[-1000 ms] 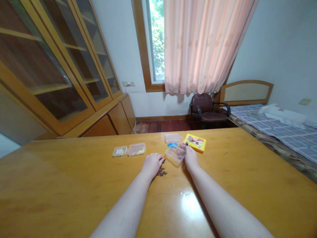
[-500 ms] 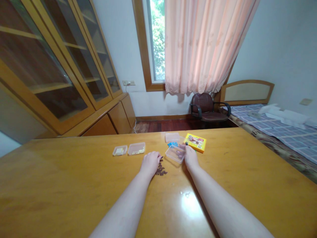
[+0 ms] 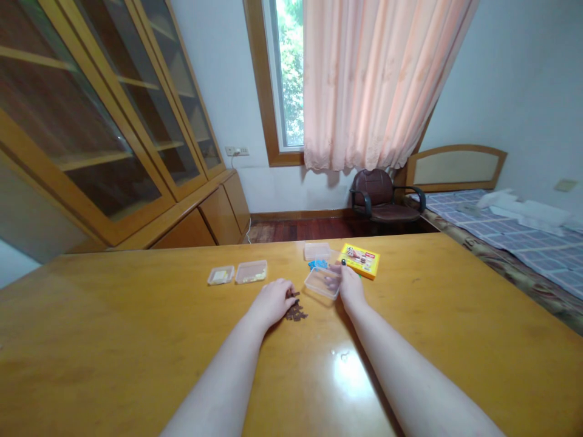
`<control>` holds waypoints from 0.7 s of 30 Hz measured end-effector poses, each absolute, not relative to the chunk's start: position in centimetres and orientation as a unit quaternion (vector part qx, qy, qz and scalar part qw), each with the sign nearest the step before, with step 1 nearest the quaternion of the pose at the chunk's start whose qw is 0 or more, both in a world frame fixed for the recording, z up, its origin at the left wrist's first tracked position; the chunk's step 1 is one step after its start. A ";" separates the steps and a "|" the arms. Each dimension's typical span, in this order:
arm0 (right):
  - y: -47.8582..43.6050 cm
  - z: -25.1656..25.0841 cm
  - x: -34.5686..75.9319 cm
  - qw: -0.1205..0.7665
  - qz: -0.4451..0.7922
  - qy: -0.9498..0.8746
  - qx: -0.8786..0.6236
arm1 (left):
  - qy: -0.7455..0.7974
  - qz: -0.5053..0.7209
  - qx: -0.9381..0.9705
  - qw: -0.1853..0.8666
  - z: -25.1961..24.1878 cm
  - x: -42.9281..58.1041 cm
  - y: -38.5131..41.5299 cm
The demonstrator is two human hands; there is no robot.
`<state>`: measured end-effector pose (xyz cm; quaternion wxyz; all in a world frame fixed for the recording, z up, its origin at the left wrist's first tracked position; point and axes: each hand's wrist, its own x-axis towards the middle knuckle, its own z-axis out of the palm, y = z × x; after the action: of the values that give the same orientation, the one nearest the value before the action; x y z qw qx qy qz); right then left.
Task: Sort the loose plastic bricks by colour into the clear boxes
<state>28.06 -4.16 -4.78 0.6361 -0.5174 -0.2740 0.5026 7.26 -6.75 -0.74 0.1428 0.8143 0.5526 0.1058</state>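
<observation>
A loose pile of small brown pieces [image 3: 297, 312] lies on the table in front of me. My left hand [image 3: 273, 301] rests at the pile's left edge, thumb and curled fingers closing round a few of the pieces. Just to the right, a clear plastic box [image 3: 322, 284] is tilted a little above the table. My right hand [image 3: 350, 288] grips this box by its right side; some fingers show through the plastic. Behind it sit small blue pieces [image 3: 317, 264] and another clear box [image 3: 316, 250].
A yellow printed box [image 3: 362, 261] lies beyond my right hand. Left of the pile stand two clear trays, one with pale pieces [image 3: 251, 272] and a smaller one [image 3: 221, 276]. The wooden table [image 3: 136, 340] reaches towards a chair [image 3: 382, 197] and a bed [image 3: 514, 224].
My left hand has shifted slightly left and down, its thumb now lower and apart from the fingertips, among the brown pieces. My right hand and the clear box stay almost in place.
</observation>
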 end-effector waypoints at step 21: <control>-4.4 -4.4 28.1 0.637 0.502 -0.276 -0.515 | 0.554 0.084 0.804 0.199 -1.0 7.3 -6.8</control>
<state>28.05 -4.37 -4.36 0.6374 -0.5150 -0.2759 0.5023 7.31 -6.79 -0.97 0.1991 0.8042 0.5536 0.0841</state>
